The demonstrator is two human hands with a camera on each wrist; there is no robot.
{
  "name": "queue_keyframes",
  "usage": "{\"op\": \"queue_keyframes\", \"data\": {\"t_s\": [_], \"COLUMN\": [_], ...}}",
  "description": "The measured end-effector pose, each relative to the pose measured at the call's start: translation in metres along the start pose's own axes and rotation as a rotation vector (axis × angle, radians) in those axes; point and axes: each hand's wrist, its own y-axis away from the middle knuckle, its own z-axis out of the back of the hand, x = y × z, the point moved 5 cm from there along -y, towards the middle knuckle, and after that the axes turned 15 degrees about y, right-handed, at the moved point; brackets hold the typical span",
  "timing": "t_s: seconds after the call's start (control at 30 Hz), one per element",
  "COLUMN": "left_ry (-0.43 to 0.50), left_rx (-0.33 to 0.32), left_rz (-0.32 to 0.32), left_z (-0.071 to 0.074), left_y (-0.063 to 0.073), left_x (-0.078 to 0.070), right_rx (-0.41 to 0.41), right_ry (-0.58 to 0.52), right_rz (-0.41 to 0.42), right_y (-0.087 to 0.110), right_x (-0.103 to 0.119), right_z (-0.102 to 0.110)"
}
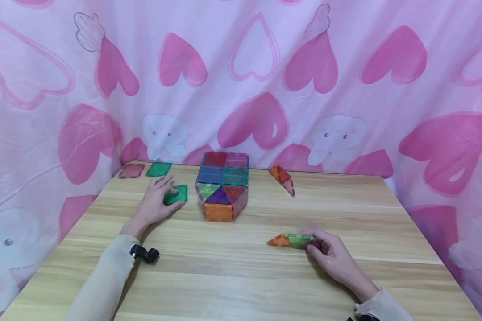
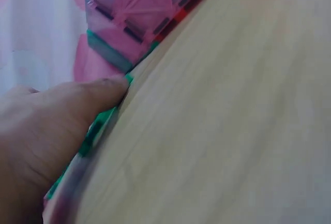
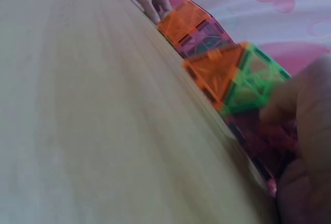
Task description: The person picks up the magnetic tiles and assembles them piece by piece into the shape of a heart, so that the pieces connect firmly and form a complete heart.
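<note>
My left hand (image 1: 157, 199) is at a green square magnetic tile (image 1: 180, 194) on the left of the table, thumb along its near edge and fingers at its far side. In the left wrist view the thumb overlaps the green edge. On the right, my right hand (image 1: 329, 249) pinches a joined strip of triangular magnetic tiles (image 1: 279, 241) by its right end. Orange, green (image 3: 253, 79) and dark pink triangles show in the right wrist view. Between the hands stands a block built of coloured tiles (image 1: 218, 212), its front panel orange.
A pink square tile (image 1: 131, 170) and another green square tile (image 1: 158, 169) lie at the back left. Behind and right of the block is a small joined piece of orange and pink triangles (image 1: 282, 178). A pink heart-patterned curtain (image 1: 249, 120) hangs along the wooden table's (image 1: 225, 276) back edge.
</note>
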Motion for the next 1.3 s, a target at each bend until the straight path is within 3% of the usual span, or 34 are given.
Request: {"op": "queue_keyframes", "data": {"t_s": [0.23, 0.37, 0.47, 0.57, 0.7, 0.77, 0.83, 0.93, 1.03, 1.17, 1.3], "left_ry": [0.065, 0.078, 0.098, 0.169, 0.358, 0.464, 0.547, 0.669, 0.741, 0.720, 0.666], "left_rx": [0.169, 0.204, 0.128, -0.041, -0.228, -0.254, -0.230, -0.155, -0.047, 0.115, 0.243], "left_rz": [0.115, 0.178, 0.211, 0.175, 0.044, -0.031, -0.115, -0.225, -0.290, -0.322, -0.302], "left_z": [0.019, 0.026, 0.038, 0.055, 0.073, 0.077, 0.078, 0.070, 0.050, 0.006, -0.048], "left_y": [0.006, 0.005, 0.006, 0.002, -0.006, -0.009, -0.012, -0.014, -0.014, -0.012, -0.007], "left_x": [-0.008, -0.010, -0.012, -0.022, -0.057, -0.080, -0.104, -0.139, -0.170, -0.201, -0.221], "right_rx": [0.122, 0.167, 0.181, 0.171, 0.156, 0.148, 0.133, 0.103, 0.080, 0.055, 0.048], "right_ry": [-0.034, -0.078, -0.086, -0.078, -0.054, -0.050, -0.054, -0.054, -0.044, -0.034, -0.027], "right_rz": [0.080, 0.091, 0.108, 0.139, 0.167, 0.186, 0.215, 0.274, 0.307, 0.322, 0.330], "right_y": [0.006, 0.009, 0.009, 0.007, 0.005, 0.004, 0.003, 0.003, 0.004, 0.004, 0.004], "right_x": [0.003, 0.004, 0.005, 0.005, 0.004, 0.003, 0.004, 0.007, 0.008, 0.008, 0.010], "right_z": [0.001, -0.003, -0.006, -0.004, 0.001, 0.001, -0.001, -0.003, -0.004, -0.004, -0.005]}}
